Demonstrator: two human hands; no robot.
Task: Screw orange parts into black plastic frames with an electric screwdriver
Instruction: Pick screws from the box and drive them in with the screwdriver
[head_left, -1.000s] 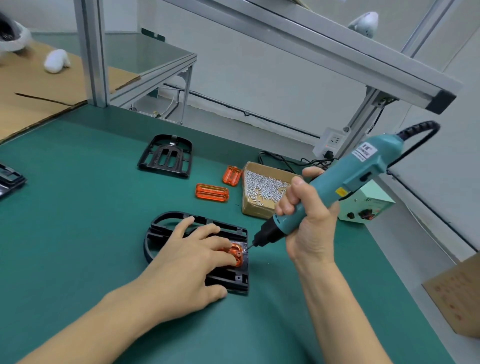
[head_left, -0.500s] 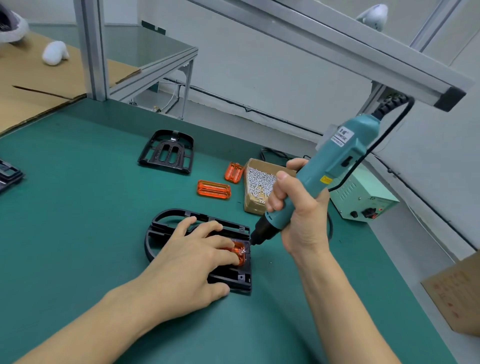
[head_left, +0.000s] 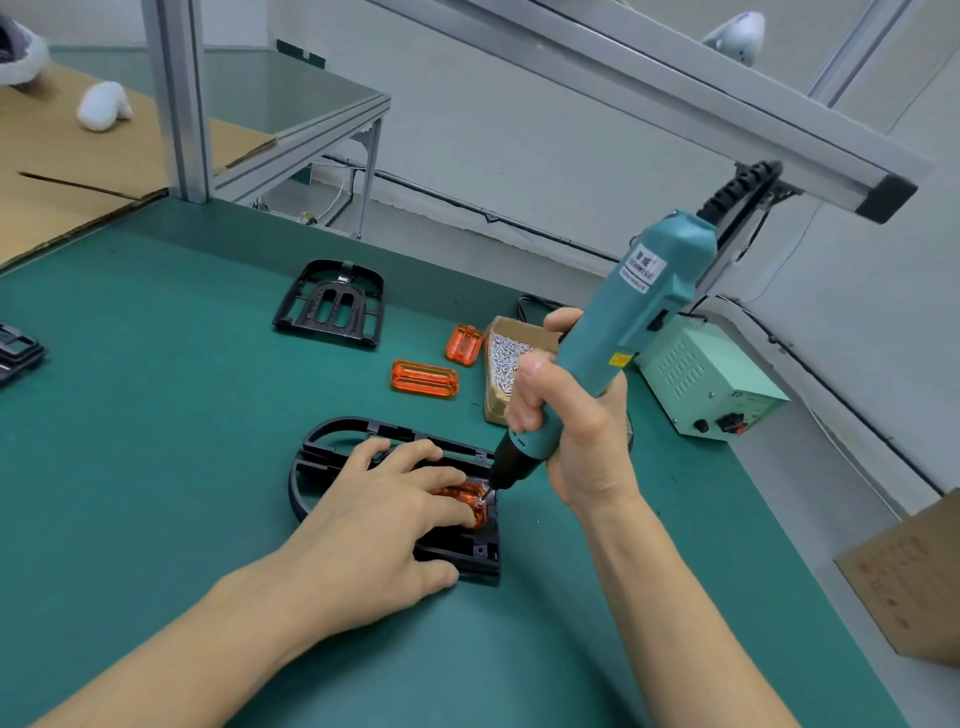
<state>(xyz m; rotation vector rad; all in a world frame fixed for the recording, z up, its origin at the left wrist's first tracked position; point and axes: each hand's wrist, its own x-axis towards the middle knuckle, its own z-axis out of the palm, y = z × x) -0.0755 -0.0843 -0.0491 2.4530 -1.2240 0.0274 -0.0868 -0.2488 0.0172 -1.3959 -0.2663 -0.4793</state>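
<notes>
- Green matting covers the worktop (head_left: 156, 415), framed by aluminium posts, with a pale wall behind.
- Near the front edge lies the black plastic frame (head_left: 332, 441), and an orange part (head_left: 467, 499) sits seated at its right end.
- Left hand (head_left: 384, 519) lies flat over the frame, fingers spread and pressing the orange part down; it curls round nothing.
- Right hand (head_left: 566, 431) is wrapped tight round the teal electric screwdriver (head_left: 618, 332), tilted, its bit tip at the part's upper right corner.
- A screw seems to sit under the bit, though it is too small to be sure.
- To drive well, I judge the tool should be brought closer to upright over the hole, so the bit does not cam out.
- Steady downward pressure from the left hand should stop the part lifting or twisting.
- Fingertips lie just beside the bit; keeping them clear matters.
- Two spare orange pieces (head_left: 425, 380), a box of screws (head_left: 511, 358) and a second frame (head_left: 332, 304) wait farther back.
</notes>
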